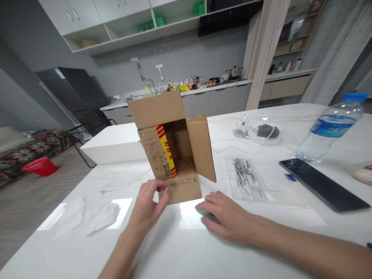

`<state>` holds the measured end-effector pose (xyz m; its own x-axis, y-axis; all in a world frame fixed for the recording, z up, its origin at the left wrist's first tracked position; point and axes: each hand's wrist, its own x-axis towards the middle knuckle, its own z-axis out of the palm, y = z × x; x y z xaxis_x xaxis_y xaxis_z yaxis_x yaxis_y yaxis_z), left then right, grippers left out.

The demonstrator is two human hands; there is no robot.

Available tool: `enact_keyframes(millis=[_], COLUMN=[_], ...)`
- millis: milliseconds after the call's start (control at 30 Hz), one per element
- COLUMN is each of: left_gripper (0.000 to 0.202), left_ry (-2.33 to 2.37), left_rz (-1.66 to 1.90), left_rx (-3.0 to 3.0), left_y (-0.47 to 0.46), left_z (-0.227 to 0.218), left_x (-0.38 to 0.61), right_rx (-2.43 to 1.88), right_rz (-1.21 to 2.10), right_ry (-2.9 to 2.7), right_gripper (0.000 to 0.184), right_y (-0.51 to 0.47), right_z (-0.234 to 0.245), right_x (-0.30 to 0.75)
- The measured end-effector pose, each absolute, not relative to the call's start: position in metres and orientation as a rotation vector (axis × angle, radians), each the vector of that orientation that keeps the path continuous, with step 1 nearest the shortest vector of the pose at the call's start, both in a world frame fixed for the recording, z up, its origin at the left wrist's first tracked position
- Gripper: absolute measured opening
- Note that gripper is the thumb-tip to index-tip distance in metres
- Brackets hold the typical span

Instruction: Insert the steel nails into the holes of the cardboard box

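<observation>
An open cardboard box (174,155) lies on its side on the white table (186,248), its mouth facing me, a red-and-yellow tape strip inside. Rows of small metal studs dot its left flap and its lower flap. My left hand (149,205) is pinched at the left end of the lower flap's stud row, fingers curled; what the fingertips hold is too small to make out. My right hand (225,217) rests flat on the table just right of the box, fingers stretched toward it, holding nothing.
A clear plastic tray (255,182) with several metal pins lies right of the box. Beyond it are a black tablet (322,184), a water bottle (328,131) and a white round device with cable (261,131). Folded tissues (87,217) lie left. A white box (113,147) stands behind.
</observation>
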<state>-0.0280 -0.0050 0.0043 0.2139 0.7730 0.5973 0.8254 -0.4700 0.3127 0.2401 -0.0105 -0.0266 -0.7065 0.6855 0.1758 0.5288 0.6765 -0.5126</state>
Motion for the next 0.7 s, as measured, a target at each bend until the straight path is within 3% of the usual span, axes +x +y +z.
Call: enact_keyframes(millis=[267, 700], left_gripper=[0.007, 0.012], left_ry=[-1.37, -1.531], left_rz=[-1.155, -0.746], left_rx=[-2.467, -2.712], left_y=[-0.01, -0.005], left_z=[0.013, -0.004], left_x=[-0.018, -0.015], right_rx=[-0.959, -0.957], right_rz=[0.613, 0.605], right_ry=[-2.529, -2.547], right_gripper=[0.015, 0.016], right_y=[-0.01, -0.01], right_z=[-0.026, -0.029], right_x=[0.239, 0.239])
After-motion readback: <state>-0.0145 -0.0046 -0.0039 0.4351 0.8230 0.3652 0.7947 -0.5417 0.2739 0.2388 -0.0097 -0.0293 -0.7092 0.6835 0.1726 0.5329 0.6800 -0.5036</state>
